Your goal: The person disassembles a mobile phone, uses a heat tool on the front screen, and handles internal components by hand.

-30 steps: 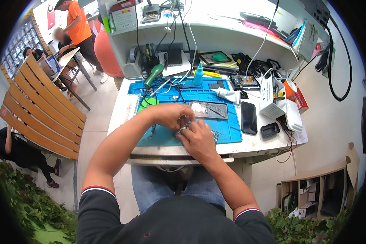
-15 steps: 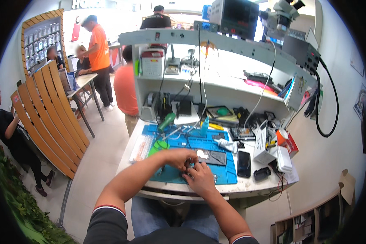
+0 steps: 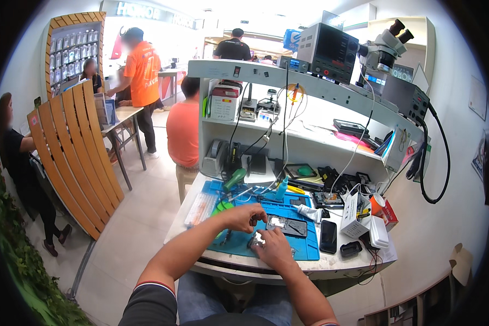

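Your right hand (image 3: 277, 251) gripped the silvery part (image 3: 256, 239) at its fingertips, seemingly to steady it over the mat (image 3: 312, 239). Your left hand (image 3: 246, 217) curled just beyond; whether it pinched anything, I couldn't tell. The open phone (image 3: 295, 227) lay past that grip, presumably for reach.

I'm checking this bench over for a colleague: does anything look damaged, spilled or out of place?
No spill shows. On the blue rectangular mat, the dark rectangular phone-like device lies opened, silvery inner parts exposed, odd beside an intact phone; whether it's damaged, I can't tell.
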Tool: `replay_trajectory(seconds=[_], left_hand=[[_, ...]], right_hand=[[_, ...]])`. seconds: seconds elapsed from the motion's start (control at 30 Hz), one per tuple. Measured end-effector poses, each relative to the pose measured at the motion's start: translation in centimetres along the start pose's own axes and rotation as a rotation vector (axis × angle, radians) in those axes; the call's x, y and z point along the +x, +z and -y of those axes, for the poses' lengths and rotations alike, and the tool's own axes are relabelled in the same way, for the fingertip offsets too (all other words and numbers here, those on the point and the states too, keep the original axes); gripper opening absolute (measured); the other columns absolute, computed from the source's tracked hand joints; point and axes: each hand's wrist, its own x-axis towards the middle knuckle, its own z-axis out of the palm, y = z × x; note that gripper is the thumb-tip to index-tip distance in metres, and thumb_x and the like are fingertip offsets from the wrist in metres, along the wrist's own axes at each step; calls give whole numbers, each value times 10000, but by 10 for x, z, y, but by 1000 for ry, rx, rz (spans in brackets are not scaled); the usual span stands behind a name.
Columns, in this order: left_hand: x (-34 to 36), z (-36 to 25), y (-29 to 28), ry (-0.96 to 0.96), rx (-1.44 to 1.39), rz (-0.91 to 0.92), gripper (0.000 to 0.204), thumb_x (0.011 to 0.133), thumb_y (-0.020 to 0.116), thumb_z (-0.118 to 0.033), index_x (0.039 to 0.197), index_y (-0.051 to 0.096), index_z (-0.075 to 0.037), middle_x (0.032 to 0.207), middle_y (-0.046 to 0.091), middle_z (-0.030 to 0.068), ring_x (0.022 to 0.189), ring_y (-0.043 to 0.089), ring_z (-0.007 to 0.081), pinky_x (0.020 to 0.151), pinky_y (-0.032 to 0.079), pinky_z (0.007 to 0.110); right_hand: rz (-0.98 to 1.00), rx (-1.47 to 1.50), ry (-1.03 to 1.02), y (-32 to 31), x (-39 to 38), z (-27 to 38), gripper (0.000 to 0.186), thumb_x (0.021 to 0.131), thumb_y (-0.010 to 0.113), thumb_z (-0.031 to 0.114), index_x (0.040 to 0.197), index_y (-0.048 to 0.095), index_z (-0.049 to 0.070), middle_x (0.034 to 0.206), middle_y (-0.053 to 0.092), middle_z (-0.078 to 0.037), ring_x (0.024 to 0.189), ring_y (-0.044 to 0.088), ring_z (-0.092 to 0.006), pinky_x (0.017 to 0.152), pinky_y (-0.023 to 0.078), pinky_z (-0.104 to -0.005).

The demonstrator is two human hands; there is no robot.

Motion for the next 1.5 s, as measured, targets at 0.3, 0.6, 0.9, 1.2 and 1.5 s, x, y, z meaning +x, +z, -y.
replay_trajectory(seconds=[0.3,0.6,0.9,1.2,1.5], left_hand=[[-26,-8,-19,34,-41,-139,492,785,787,78,1255,756,-66,1184,641,52,979,713,151,906,636,316],[-43,-13,-22,13,-127,-197,493,792,778,79,1260,763,-74,1161,624,33,974,701,140,910,625,310],[-46,-9,-22,33,-124,-240,494,783,779,105,1236,734,-87,1100,609,5,944,676,117,875,611,302],[22,-31,-5,35,-32,-223,438,796,759,130,1191,734,-57,1116,593,22,948,679,131,882,606,304],[103,-27,45,-38,259,-80,431,787,873,70,1172,745,-76,1106,611,59,899,681,197,850,612,359]], right_hand=[[134,-6,-34,-4,-2,1,391,985,824,414,1022,791,27,1031,746,-137,1044,645,-354,945,528,-471],[161,-127,-67,-13,-9,16,678,1054,666,644,1294,794,23,1298,745,-120,1159,624,-336,1000,485,-481],[282,-305,-51,2,-47,33,1046,1072,427,812,1700,421,-24,1747,455,-220,1691,309,-388,1376,71,-679],[141,-197,-105,-20,-50,49,931,1039,665,654,1649,484,-25,1681,515,-222,1680,332,-385,1375,80,-698],[-707,442,-488,-220,-49,135,346,895,914,179,1186,813,23,1072,808,-107,974,769,-267,812,647,-426]])
